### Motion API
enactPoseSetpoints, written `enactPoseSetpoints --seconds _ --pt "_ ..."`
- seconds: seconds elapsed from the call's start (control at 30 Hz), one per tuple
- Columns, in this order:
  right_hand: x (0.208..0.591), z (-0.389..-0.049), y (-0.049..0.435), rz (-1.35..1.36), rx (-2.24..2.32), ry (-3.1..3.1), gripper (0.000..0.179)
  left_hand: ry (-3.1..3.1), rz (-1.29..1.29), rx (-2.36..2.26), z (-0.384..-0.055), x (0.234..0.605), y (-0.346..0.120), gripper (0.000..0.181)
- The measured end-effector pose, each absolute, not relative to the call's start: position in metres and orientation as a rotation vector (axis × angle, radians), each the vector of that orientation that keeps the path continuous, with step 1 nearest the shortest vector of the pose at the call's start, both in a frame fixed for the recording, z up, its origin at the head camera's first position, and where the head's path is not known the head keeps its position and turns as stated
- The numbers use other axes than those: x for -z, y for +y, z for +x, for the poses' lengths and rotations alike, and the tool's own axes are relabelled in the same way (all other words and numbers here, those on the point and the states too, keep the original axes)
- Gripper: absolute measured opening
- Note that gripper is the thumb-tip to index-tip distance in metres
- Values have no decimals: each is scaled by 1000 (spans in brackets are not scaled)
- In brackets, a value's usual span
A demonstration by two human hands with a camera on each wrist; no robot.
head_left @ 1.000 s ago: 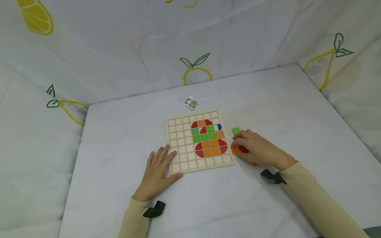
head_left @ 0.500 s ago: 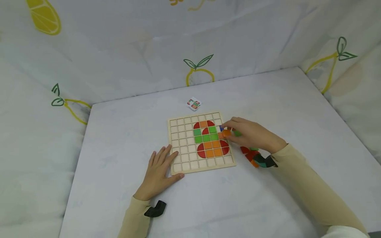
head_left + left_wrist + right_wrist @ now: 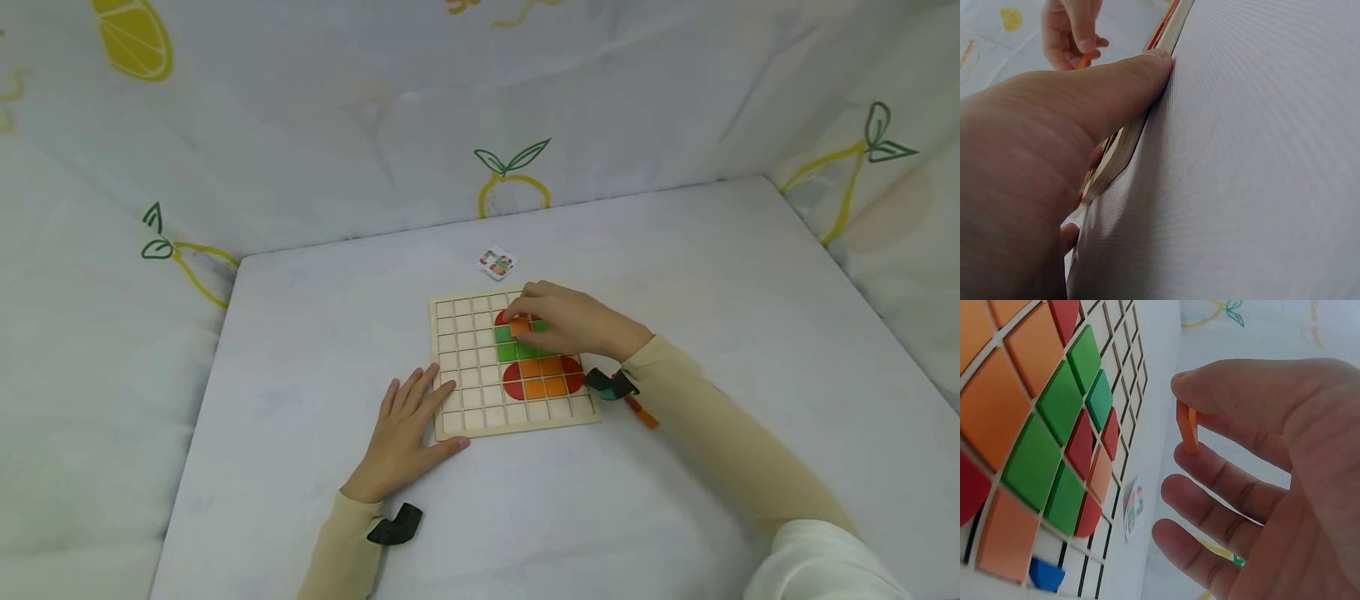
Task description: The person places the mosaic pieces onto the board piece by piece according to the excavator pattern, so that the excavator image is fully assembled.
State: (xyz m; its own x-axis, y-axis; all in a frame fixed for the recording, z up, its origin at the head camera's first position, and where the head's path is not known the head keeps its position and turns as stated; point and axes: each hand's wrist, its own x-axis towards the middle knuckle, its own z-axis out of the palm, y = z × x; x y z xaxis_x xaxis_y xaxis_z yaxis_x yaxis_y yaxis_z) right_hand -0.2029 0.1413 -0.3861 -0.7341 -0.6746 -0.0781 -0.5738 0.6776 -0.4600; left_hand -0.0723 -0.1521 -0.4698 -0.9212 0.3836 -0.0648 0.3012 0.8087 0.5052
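Observation:
A wooden grid board (image 3: 472, 414) lies on the table, partly filled with red, orange and green tiles. My right hand (image 3: 573, 321) is over its upper right part and pinches an orange square tile (image 3: 1186, 428) between thumb and index finger, above the board and apart from it. Below it in the right wrist view are green tiles (image 3: 1032, 459), a teal tile (image 3: 1099, 394) and a small blue piece (image 3: 1046, 575). My left hand (image 3: 405, 437) rests at the board's lower left corner, fingers spread over the left edge, thumb (image 3: 1129, 78) against the front edge.
A small pattern card (image 3: 496, 262) lies behind the board. Loose orange and red pieces (image 3: 642, 414) are at the board's right, partly hidden by the right wrist's black band (image 3: 611, 385). White cloth with fruit prints (image 3: 337, 150) hangs behind the table.
My right hand has picked up the orange tile from beside the board and carried it left over the board's upper part. The left hand stays at the corner.

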Motion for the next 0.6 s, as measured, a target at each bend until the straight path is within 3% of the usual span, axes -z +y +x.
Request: enactPoseSetpoints --seconds 0.27,0.6 --pt "396 -214 118 -1060 606 2630 35 2829 547 -746 -73 470 -152 83" --pt "412 -222 99 -1080 555 2644 22 2828 542 -740 -74 471 -153 82"
